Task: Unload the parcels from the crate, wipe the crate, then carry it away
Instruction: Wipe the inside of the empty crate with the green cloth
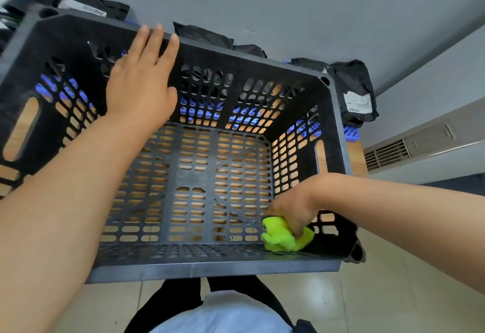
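A big black slotted crate (210, 264) fills the view, with no parcels inside it. My left hand (141, 80) lies flat with straight fingers against the crate's far wall, fingertips at its top rim. My right hand (291, 211) reaches down into the near right corner and grips a crumpled bright yellow-green cloth (283, 235) against the crate's bottom. Black bagged parcels lie behind the crate: one with a white label (354, 91) at the right, one (202, 34) past the far rim, others (86, 4) at the far left.
The crate stands on a wooden surface (357, 156) that shows through the slots, next to a blue plastic piece (350, 133). A grey wall is behind. A vent unit (420, 146) runs along the right. Pale floor tiles (393, 293) lie below.
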